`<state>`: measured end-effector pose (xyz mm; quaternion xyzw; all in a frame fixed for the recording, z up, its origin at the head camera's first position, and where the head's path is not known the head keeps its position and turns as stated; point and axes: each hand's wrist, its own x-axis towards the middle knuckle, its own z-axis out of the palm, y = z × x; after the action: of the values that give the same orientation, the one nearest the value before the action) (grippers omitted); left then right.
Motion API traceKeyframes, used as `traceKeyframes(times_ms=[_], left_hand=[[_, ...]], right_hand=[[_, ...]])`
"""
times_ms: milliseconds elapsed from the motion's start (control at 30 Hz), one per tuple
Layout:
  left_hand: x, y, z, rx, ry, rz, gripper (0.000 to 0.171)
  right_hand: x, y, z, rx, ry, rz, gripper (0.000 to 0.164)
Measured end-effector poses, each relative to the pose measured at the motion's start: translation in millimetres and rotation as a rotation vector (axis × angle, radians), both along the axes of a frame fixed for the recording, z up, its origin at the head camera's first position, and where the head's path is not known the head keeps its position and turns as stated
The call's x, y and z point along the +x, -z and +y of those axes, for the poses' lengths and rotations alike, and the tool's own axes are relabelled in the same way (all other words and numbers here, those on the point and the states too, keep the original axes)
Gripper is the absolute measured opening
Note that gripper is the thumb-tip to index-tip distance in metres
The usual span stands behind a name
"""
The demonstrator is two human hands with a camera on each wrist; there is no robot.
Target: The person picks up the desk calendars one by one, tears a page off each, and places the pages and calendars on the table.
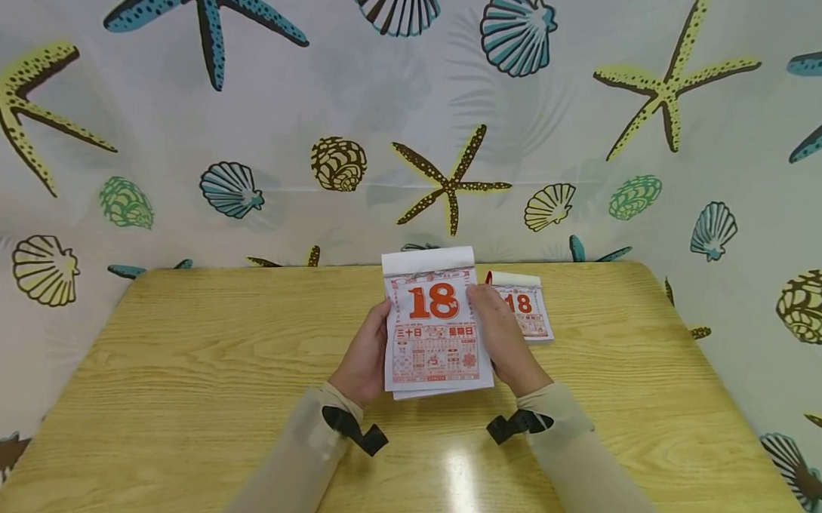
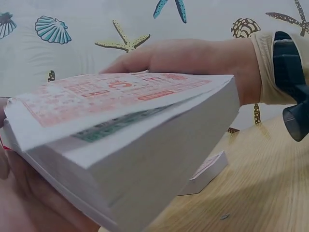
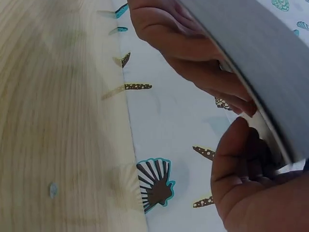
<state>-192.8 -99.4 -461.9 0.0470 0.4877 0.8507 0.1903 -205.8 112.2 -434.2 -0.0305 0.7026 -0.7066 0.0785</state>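
Both hands hold a thick tear-off calendar (image 1: 436,354) above the table, its red "18" page facing up. My left hand (image 1: 365,360) grips its left edge; in the left wrist view that hand's fingers lie beneath the block. The right hand (image 1: 505,340) grips the other side, thumb near the page's right edge. Seen from the left wrist, the top sheet (image 2: 87,104) stands slightly lifted, with green print showing below it. In the right wrist view, curled fingers (image 3: 236,154) are under the pad. A smaller calendar (image 1: 534,328), also showing "18", lies on the table behind the right hand.
The wooden table (image 1: 218,384) runs to a white cloth backdrop (image 1: 276,103) printed with starfish and shells. Black straps (image 1: 354,430) circle both sleeved wrists. A small pale speck (image 3: 53,189) lies on the tabletop.
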Motion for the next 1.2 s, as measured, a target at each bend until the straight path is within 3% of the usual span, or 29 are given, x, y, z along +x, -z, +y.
traceKeyframes(times_ms=[67, 133, 267, 367, 467, 533, 667, 967, 1200], left_hand=[[-0.4, -0.1, -0.9, -0.007, -0.01, -0.013, 0.057], [-1.7, -0.6, -2.8, -0.027, -0.03, -0.016, 0.058], [-6.0, -1.4, -7.6, -0.062, -0.069, -0.001, 0.062], [-9.3, -1.3, -11.5, -0.072, -0.079, 0.017, 0.063], [-11.1, -1.3, -14.7, -0.064, -0.067, 0.042, 0.062], [-11.5, -1.7, -16.2, -0.066, -0.062, 0.062, 0.061], [-10.9, -2.4, -18.0, -0.082, -0.061, 0.091, 0.062], [-12.4, 0.3, -18.0, -0.071, -0.058, 0.072, 0.064], [-11.5, -3.6, -17.5, -0.062, -0.081, 0.064, 0.063]], right_hand=[[-0.2, -0.1, -0.6, 0.056, 0.021, 0.053, 0.05], [0.1, -0.3, -1.0, 0.163, 0.071, 0.185, 0.047], [6.2, -6.7, -4.3, 0.483, 0.146, 0.64, 0.038], [16.1, -12.9, -13.3, 0.68, 0.026, 0.981, 0.026], [26.7, -14.6, -26.5, 0.812, -0.164, 1.165, 0.03], [32.1, -13.6, -34.4, 0.887, -0.219, 1.208, 0.041], [36.3, -8.0, -43.4, 0.969, -0.212, 1.195, 0.051], [34.7, -0.9, -43.9, 0.998, -0.21, 1.19, 0.047], [32.2, 1.2, -44.6, 0.959, -0.187, 1.221, 0.024]])
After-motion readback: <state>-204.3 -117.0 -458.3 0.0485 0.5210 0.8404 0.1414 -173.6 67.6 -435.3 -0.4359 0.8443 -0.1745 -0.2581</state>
